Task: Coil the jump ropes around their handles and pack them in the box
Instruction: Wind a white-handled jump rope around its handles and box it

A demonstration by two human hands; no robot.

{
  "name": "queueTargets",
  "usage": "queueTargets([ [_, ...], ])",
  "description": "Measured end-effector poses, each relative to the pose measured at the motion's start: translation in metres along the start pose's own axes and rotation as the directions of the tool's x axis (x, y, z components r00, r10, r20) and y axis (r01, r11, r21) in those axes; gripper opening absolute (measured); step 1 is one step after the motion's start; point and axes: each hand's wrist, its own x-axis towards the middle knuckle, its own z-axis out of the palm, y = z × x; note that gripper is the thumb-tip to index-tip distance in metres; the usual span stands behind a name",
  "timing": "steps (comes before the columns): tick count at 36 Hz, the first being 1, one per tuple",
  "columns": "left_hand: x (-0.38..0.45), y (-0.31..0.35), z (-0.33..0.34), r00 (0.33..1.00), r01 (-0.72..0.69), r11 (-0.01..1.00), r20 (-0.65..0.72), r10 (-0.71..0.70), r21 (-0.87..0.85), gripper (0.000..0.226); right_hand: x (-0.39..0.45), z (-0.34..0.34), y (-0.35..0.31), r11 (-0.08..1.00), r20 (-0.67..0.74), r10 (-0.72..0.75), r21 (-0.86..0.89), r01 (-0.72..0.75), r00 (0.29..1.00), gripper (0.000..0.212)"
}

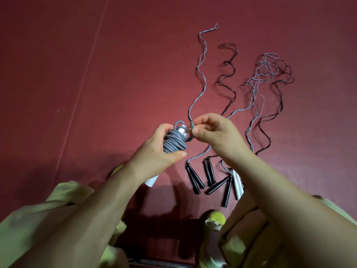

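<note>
The left hand [160, 149] is curled round a grey jump rope [174, 141] already wound in a thick bundle about its white handles [181, 130], thumb across the lower coils, fingers behind; one white handle end [152, 180] pokes out below the wrist. Just to its right, the right hand [214, 132] pinches the loose grey end of that same rope [192, 125] between thumb and forefinger, touching the top of the bundle, the other fingers loosely bent. Both hands are held above a dark red floor mat [96, 74].

On the mat, beyond and to the right of the hands, lie the uncoiled ropes, stretched away in wavy lines: one grey rope with two black handles [195, 176], then a dark rope with two black handles [208, 173], then a tangle of grey and dark cords [270, 72] (how many ropes are in it I cannot tell for certain) leading down to two more black handles [222, 187] and two white handles [236, 182], partly hidden under the right forearm. So six black handles and two white ones lie on the mat
</note>
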Motion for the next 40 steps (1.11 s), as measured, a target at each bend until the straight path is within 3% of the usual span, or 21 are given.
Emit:
queueTargets([
  [5,-0.002,0.003,0.003,0.997,0.035,0.999,0.068,-0.035,-0.008,0.059,0.0,0.005,0.005,0.998,-0.069,0.043,0.042,-0.041,0.997,0.02],
  [9,-0.002,0.008,0.003,0.995,0.063,0.982,0.09,-0.048,-0.178,0.044,0.001,0.005,0.006,0.974,-0.162,0.141,0.202,-0.108,0.977,0.015],
  [12,-0.003,0.015,0.0,0.992,0.118,0.918,0.081,-0.094,-0.378,0.037,0.005,0.001,0.004,0.897,-0.223,0.287,0.405,-0.179,0.932,0.018],
  [16,-0.007,0.022,-0.001,0.994,0.104,0.818,0.094,-0.062,-0.566,0.039,0.01,-0.001,0.004,0.748,-0.202,0.441,0.62,-0.234,0.875,0.016],
  [19,-0.01,0.023,0.0,0.991,0.114,0.753,0.13,-0.039,-0.648,0.036,0.012,-0.003,0.001,0.678,-0.192,0.474,0.703,-0.217,0.859,0.015],
  [22,-0.009,0.021,0.002,0.98,0.179,0.774,0.184,-0.082,-0.607,0.038,0.012,-0.006,-0.007,0.646,-0.218,0.421,0.754,-0.122,0.881,0.012],
  [26,-0.005,0.018,0.006,0.976,0.206,0.851,0.165,-0.143,-0.483,0.039,0.007,-0.003,-0.017,0.726,-0.233,0.276,0.686,-0.044,0.932,0.011],
  [34,-0.001,0.017,-0.002,0.978,0.191,0.796,0.044,-0.203,-0.574,0.028,-0.001,0.003,-0.014,0.919,-0.062,0.092,0.389,-0.061,0.994,0.014],
  [40,-0.003,0.018,-0.004,0.973,0.192,0.721,0.035,-0.226,-0.666,0.016,-0.002,0.002,-0.013,0.955,0.005,0.127,0.269,-0.124,0.992,0.015],
])
